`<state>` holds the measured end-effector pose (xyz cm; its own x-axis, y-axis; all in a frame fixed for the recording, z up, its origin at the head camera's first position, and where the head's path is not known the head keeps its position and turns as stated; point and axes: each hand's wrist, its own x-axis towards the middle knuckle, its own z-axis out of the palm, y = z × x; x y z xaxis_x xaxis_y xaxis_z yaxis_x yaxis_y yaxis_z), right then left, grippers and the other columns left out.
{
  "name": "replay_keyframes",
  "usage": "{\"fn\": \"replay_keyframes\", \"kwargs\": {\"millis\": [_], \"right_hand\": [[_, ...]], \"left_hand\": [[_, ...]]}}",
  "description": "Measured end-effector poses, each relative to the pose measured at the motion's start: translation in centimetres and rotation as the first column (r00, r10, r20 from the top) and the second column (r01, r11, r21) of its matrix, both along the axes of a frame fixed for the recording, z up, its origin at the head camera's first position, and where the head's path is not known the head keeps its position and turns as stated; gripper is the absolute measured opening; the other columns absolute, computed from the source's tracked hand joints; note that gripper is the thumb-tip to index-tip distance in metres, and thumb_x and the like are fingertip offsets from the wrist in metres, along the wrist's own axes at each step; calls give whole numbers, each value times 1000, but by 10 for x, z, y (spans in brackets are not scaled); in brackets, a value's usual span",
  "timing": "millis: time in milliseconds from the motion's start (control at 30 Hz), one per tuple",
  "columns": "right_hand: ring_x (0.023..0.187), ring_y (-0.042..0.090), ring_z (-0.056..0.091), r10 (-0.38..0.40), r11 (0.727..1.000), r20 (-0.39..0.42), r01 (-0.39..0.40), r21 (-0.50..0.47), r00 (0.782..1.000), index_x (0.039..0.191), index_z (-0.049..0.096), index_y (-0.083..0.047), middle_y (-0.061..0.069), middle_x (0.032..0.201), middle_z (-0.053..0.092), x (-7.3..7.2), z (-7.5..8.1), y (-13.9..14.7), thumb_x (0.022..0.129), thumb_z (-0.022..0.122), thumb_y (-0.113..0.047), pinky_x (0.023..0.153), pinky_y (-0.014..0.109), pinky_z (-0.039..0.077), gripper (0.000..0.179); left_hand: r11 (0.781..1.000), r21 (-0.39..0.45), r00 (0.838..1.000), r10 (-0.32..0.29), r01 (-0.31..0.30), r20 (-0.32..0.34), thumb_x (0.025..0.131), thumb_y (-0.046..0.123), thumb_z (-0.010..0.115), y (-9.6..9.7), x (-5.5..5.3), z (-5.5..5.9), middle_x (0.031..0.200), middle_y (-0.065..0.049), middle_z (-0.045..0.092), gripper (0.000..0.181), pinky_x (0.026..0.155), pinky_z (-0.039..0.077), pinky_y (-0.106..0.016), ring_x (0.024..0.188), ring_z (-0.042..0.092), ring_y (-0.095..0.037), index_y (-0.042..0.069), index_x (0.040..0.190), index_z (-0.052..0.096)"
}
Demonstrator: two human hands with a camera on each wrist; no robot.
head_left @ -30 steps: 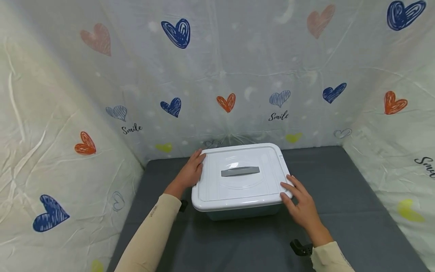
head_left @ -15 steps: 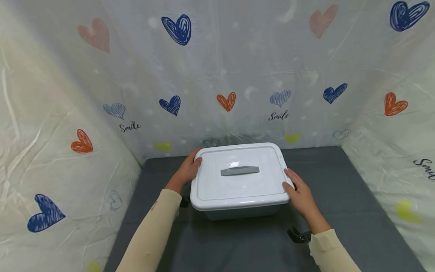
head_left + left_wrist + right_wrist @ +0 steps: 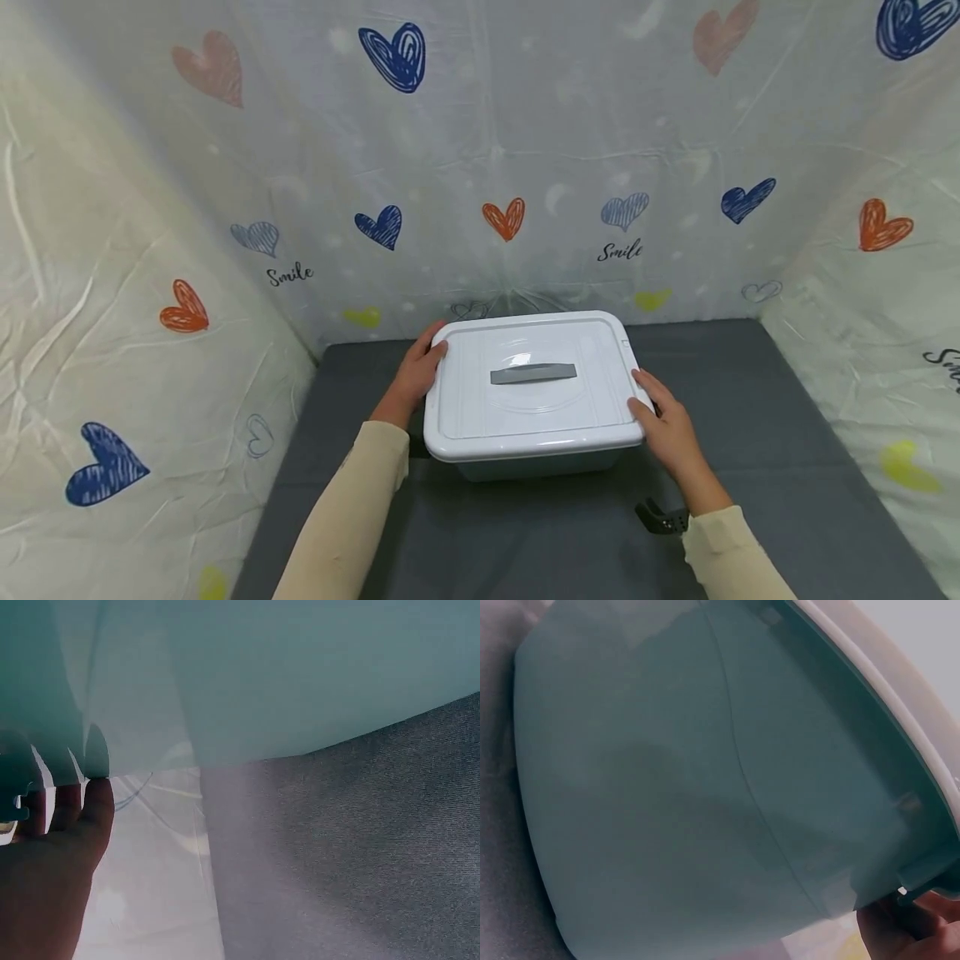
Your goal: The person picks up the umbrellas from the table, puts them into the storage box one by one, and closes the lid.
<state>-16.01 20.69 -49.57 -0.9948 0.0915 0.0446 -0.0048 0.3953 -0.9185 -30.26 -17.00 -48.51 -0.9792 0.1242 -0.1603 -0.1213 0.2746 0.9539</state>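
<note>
A storage box with a grey-green body (image 3: 540, 467) and a white lid (image 3: 465, 421) stands on the dark cloth. A grey handle (image 3: 533, 373) lies flat across the lid's middle. My left hand (image 3: 415, 377) grips the box's left end, thumb on the lid's edge. In the left wrist view its fingers (image 3: 96, 814) touch the box's wall (image 3: 300, 675). At the right end my right hand (image 3: 671, 432) holds the rim, with the thumb on top. Beneath that rim, its fingers (image 3: 922, 930) show at the corner of the right wrist view. The box's contents are hidden.
The dark grey cloth (image 3: 750, 500) covers the table. Pale curtains (image 3: 540, 125) printed with hearts hang behind it and on both sides; the box's far edge is near the back one. A black wrist strap (image 3: 662, 518) sits by the right sleeve.
My right hand's fingers have gone from spread on the lid's corner to round its rim. My left thumb has come onto the left edge. The box stays about where it was.
</note>
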Motion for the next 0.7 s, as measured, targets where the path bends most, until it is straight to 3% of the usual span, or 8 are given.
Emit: {"fn": "replay_keyframes", "kwargs": {"millis": [233,400,567,633,700], "right_hand": [[148,27,22,-11,999,31,12,-33,999,151,35,-14,9,160,25,3,0,0,100,49,-22,114,47,27,54],[147,28,23,-23,999,19,24,-43,1000,151,36,-13,10,160,27,4,1,-1,100,49,-20,114,48,27,53],[147,28,24,-28,999,16,29,-44,999,150,37,-12,11,159,28,4,0,0,99,49,-17,114,48,27,52],[147,28,24,-23,999,21,24,-48,1000,150,37,-12,10,159,28,3,0,1,99,50,-18,114,41,28,52],[147,27,24,-13,999,25,14,-50,1000,150,37,-13,10,159,27,3,1,2,99,50,-19,111,25,29,53]], "left_hand": [[995,94,999,-25,20,44,103,35,41,0,1,-5,162,2,19,51,114,26,-47,145,27,-23,34,152,27],[983,183,998,-11,-1,66,103,34,42,1,1,-9,161,3,20,51,114,26,-46,144,28,-22,34,152,30],[977,209,998,18,-31,63,103,34,42,5,3,-12,161,4,20,50,116,23,-44,145,25,-21,34,151,32],[976,211,998,35,-45,51,102,33,43,6,3,-13,161,3,22,49,116,23,-44,145,26,-21,34,151,33],[977,206,998,50,-57,39,102,33,44,6,4,-13,160,2,25,49,117,23,-43,144,27,-20,33,150,35]]}}
